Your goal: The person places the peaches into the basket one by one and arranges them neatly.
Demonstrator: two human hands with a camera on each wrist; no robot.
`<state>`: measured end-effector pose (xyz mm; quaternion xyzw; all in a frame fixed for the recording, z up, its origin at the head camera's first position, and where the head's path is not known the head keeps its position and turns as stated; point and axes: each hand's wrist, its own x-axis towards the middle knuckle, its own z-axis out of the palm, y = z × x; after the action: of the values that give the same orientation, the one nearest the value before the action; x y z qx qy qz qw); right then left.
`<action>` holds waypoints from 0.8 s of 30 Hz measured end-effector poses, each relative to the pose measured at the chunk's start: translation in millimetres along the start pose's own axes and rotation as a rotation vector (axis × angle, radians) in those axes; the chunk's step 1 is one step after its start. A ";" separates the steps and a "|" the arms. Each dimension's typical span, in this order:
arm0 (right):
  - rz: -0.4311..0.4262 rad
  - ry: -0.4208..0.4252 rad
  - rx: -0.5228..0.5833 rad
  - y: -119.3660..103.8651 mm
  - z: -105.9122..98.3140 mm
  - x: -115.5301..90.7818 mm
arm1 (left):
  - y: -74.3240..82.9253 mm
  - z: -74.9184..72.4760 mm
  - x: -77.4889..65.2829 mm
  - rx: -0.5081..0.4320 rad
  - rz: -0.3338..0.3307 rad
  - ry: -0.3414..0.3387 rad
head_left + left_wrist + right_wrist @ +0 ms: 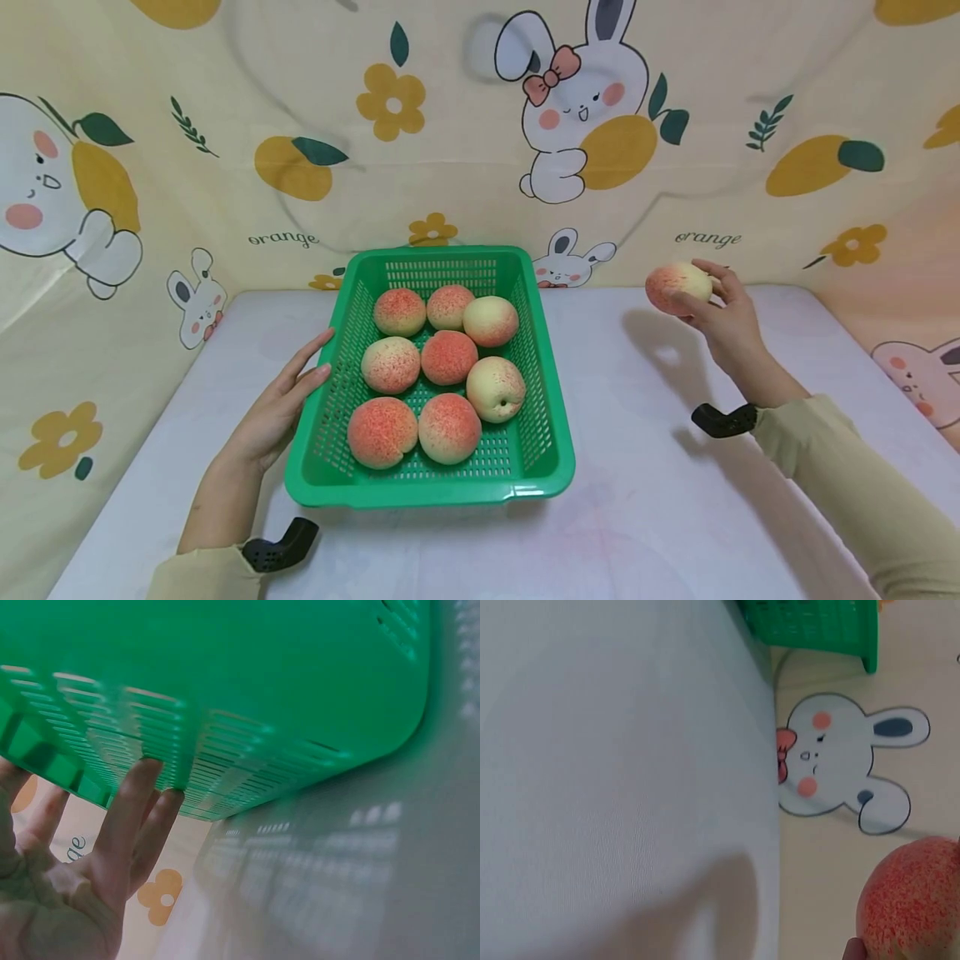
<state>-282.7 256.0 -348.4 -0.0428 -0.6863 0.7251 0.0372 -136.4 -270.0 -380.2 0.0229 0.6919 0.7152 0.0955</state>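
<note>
A green plastic basket [558, 450] with slotted walls stands on the table, holding several peaches, among them a red one [449, 357] in the middle and a pale yellow one [496, 389] on the right. My left hand [273, 412] rests against the basket's left side, fingertips at the rim. From below, the left wrist view shows the fingers [124, 817] fairly straight and touching the slotted outer wall. Off to the right, my right hand [723, 321] grips a red-and-yellow peach [675, 287] in the air above the table. Only part of that peach [911, 900] shows in the right wrist view.
A white cloth covers the table [600, 542]. Behind it hangs a cream curtain [465, 183] printed with rabbits, flowers and oranges, which meets the table's back edge close to the basket. Each wrist wears a black device, one on the left [281, 546] and one on the right [723, 421].
</note>
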 end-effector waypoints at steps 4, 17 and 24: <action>-0.021 -0.032 0.026 -0.8 5.8 -3.6 | -1.1 -0.5 -0.1 0.000 0.001 -0.005; -0.060 -0.158 0.029 -7.9 25.0 -15.5 | -1.4 -1.2 -0.4 -0.001 0.017 -0.021; -0.088 -0.249 -0.006 -13.0 38.4 -22.7 | -1.5 -2.0 -0.4 -0.002 0.025 -0.025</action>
<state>-264.6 216.1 -333.1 0.0774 -0.6891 0.7203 -0.0168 -136.2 -272.0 -381.7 0.0402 0.6895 0.7168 0.0952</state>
